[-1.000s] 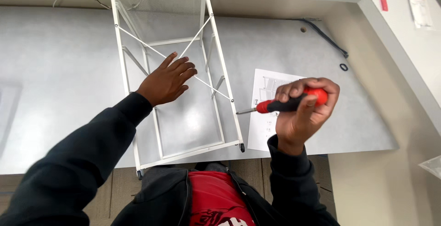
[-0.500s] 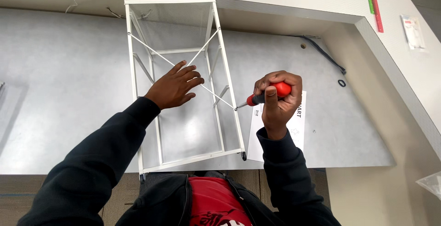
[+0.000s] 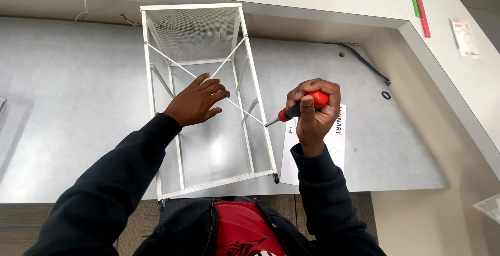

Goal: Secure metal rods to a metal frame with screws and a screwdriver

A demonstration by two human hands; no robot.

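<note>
1. Two bare hands are at work over our grey tabletop (image 3: 67, 110), where a white metal wire-frame rack (image 3: 255, 87) lies lengthwise in front of us.
2. Our left hand (image 3: 198, 101) rests flat, fingers loosely spread, on the rack's crossed diagonal braces (image 3: 172, 58).
3. Our right hand (image 3: 312, 111) is wrapped tight around a red-and-black-handled screwdriver (image 3: 299, 107), whose tip meets the rack's right rail.
4. A white instruction sheet (image 3: 338, 141) lies just beside the rack, under our right hand.
</note>
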